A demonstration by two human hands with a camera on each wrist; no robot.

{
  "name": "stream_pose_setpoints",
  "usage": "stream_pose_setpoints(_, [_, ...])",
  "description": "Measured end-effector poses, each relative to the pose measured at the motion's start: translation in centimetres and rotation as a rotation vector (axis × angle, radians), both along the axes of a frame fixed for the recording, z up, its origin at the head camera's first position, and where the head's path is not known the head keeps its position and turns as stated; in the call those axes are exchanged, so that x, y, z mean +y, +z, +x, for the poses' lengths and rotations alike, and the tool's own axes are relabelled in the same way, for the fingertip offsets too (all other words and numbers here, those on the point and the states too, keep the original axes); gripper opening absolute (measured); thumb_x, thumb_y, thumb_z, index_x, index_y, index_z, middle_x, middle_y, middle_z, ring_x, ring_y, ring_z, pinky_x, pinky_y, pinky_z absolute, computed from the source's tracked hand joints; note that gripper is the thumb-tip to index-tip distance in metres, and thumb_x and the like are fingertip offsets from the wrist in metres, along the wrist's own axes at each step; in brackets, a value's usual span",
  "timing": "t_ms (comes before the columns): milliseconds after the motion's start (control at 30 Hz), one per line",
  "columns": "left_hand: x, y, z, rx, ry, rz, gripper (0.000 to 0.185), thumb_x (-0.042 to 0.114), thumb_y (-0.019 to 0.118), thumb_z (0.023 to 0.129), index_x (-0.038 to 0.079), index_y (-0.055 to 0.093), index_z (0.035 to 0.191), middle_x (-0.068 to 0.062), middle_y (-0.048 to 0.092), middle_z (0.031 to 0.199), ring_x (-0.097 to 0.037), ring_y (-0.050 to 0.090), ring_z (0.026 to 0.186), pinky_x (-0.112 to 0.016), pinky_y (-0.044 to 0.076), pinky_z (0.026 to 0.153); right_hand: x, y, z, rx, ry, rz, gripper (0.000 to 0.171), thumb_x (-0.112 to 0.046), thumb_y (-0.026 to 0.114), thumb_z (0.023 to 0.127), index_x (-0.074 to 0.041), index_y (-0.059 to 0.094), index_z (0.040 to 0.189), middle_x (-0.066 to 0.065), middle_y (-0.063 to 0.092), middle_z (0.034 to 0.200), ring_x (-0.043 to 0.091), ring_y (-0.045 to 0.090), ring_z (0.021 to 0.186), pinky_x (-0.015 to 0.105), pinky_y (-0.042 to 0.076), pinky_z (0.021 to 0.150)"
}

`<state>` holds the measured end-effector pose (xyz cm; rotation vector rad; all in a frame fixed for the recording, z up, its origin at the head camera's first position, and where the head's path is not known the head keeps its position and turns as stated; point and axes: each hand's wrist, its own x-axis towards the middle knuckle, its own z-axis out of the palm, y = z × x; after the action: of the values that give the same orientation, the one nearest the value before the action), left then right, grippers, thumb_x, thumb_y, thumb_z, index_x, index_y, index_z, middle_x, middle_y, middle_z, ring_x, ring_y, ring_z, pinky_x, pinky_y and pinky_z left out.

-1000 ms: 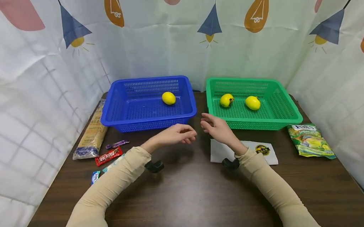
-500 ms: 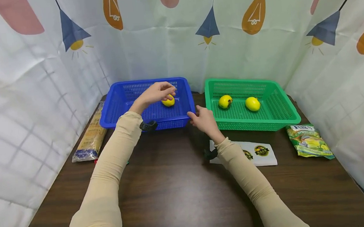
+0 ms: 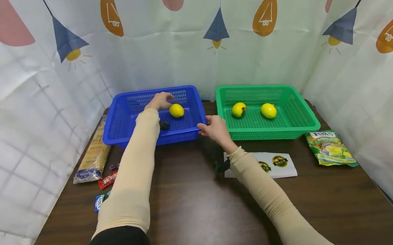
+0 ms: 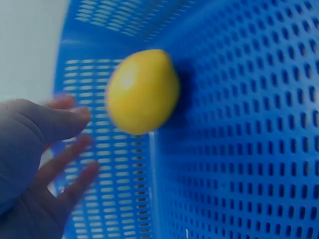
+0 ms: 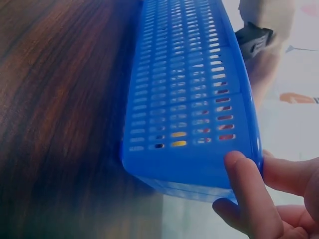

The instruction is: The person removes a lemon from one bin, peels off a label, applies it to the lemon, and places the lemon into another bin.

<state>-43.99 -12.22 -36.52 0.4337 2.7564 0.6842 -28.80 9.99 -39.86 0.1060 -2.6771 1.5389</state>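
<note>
The lemon (image 3: 176, 110) lies on the floor of the blue basket (image 3: 120, 122), toward the back and right of middle. Its long axis runs roughly left to right along the basket's length; in the left wrist view the lemon (image 4: 143, 92) shows a blunt nipple end aimed at the basket's back wall.

The left hand (image 3: 160, 100) is inside the blue basket, just left of and behind the lemon, not touching it. In the wrist view that hand (image 4: 35, 164) has its fingers loosely spread and holds nothing, the lemon sitting just past the fingertips.

The right hand (image 3: 213, 129) is at the blue basket's front right corner, fingers (image 5: 254, 194) and thumb pinching the rim (image 5: 249, 129).

The green basket (image 3: 304, 123) stands just right of the blue one.
</note>
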Motion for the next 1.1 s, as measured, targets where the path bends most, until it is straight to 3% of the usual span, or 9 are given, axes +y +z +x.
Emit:
stream_pose_setpoints(100, [1.2,-0.6,-0.6,-0.026,-0.057,-0.083,0.056,-0.006,0.05,0.094,0.012,0.047,0.148,-0.018,0.036,0.159,-0.038,0.031,0.148,-0.053,0.038,0.118,0.3,0.3,0.0,-0.014,0.0,0.01,0.038,-0.018,0.067,0.095,0.004,0.064,0.126,0.02,0.076,0.097,0.021,0.077,0.075,0.022,0.061,0.063])
stream_pose_setpoints(200, [1.8,-1.0,-0.8,-0.099,-0.044,-0.167,0.067,-0.01,0.056,0.09,0.02,0.046,0.149,-0.016,0.032,0.161,-0.039,0.029,0.148,-0.057,0.034,0.119,0.2,0.3,0.0,-0.029,0.016,0.002,0.039,-0.018,0.067,0.095,0.005,0.063,0.127,0.02,0.075,0.1,0.022,0.077,0.077,0.023,0.061,0.065])
stream_pose_setpoints(333, [1.9,-1.6,-1.2,-0.157,-0.019,-0.225,0.076,-0.004,0.067,0.088,0.028,0.041,0.152,-0.016,0.029,0.163,-0.039,0.03,0.147,-0.062,0.032,0.118,0.1,0.2,0.1,-0.049,0.014,-0.026,0.042,-0.017,0.067,0.095,0.005,0.061,0.129,0.021,0.075,0.104,0.023,0.077,0.079,0.024,0.061,0.065])
stream_pose_setpoints(400, [1.9,-2.0,-1.4,-0.137,-0.025,-0.239,0.077,0.0,0.071,0.087,0.029,0.041,0.152,-0.016,0.03,0.162,-0.039,0.031,0.147,-0.062,0.032,0.118,0.1,0.1,0.1,-0.06,0.015,-0.038,0.042,-0.017,0.067,0.095,0.005,0.06,0.13,0.021,0.074,0.105,0.023,0.077,0.08,0.024,0.061,0.066])
stream_pose_setpoints(533, [2.5,-2.4,-1.2,-0.122,-0.06,-0.253,0.075,0.009,0.076,0.086,0.023,0.042,0.151,-0.016,0.037,0.158,-0.038,0.037,0.142,-0.06,0.034,0.118,0.3,0.2,-0.1,-0.076,0.003,-0.055,0.043,-0.018,0.066,0.096,0.003,0.059,0.132,0.02,0.073,0.108,0.022,0.076,0.08,0.024,0.061,0.066])
stream_pose_setpoints(700, [3.0,-2.5,-0.3,-0.175,-0.1,-0.284,0.071,0.023,0.077,0.086,0.018,0.043,0.149,-0.014,0.049,0.147,-0.035,0.046,0.127,-0.056,0.039,0.113,0.4,-0.1,0.1,-0.092,-0.012,-0.077,0.048,-0.018,0.067,0.096,0.003,0.055,0.137,0.02,0.073,0.108,0.021,0.077,0.077,0.024,0.061,0.066])
stream_pose_setpoints(867, [2.5,-1.6,0.2,-0.037,-0.156,-0.117,0.065,0.028,0.073,0.089,0.009,0.045,0.144,-0.017,0.055,0.136,-0.033,0.05,0.117,-0.052,0.042,0.108,0.3,-0.6,0.3,-0.089,-0.026,-0.117,0.053,-0.017,0.068,0.094,0.002,0.051,0.141,0.022,0.073,0.108,0.028,0.077,0.083,0.029,0.062,0.07])
stream_pose_setpoints(967, [2.4,-0.2,0.8,0.052,-0.166,0.077,0.069,0.033,0.071,0.09,0.009,0.041,0.147,-0.017,0.055,0.135,-0.033,0.052,0.115,-0.051,0.044,0.104,0.3,-0.8,0.3,-0.061,-0.023,-0.111,0.049,-0.017,0.067,0.095,0.003,0.055,0.138,0.021,0.074,0.105,0.031,0.077,0.084,0.027,0.062,0.068])
stream_pose_setpoints(1100, [3.0,1.9,2.5,0.048,-0.16,0.382,0.072,0.038,0.068,0.093,0.013,0.034,0.152,-0.016,0.052,0.138,-0.032,0.053,0.118,-0.051,0.045,0.104,0.6,-0.7,0.3,-0.001,-0.015,-0.056,0.044,-0.02,0.064,0.097,0.003,0.058,0.134,0.019,0.076,0.1,0.032,0.076,0.083,0.024,0.061,0.065])
